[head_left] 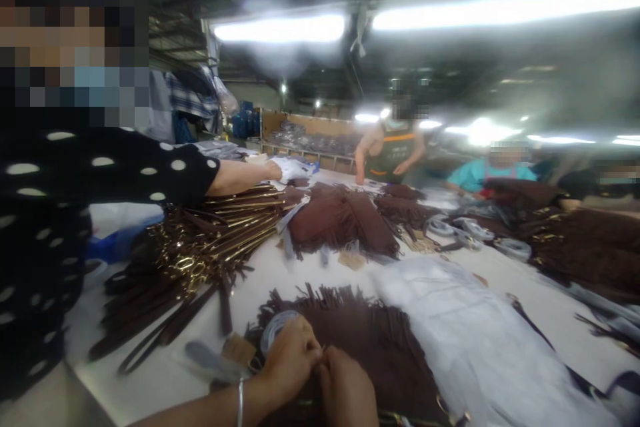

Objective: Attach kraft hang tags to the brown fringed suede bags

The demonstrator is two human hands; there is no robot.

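A dark brown fringed bag [373,327] lies flat on the white table in front of me. My left hand [295,353], with a bangle on its wrist, is closed over the bag's left part. My right hand [347,383] is closed close beside it, fingertips nearly meeting the left ones. Whatever the fingers pinch is too small and hidden to name. A coiled strap in clear plastic wrap [278,330] shows behind my left hand. To the left of that hand is a brown paper tag [239,349].
Brown straps with gold chains and clasps [200,260] are heaped at the left. Clear plastic bags [465,320] cover the right side. More fringed brown bags [335,217] lie farther back. A co-worker's arm [245,177] reaches across from the left; other people stand behind the table.
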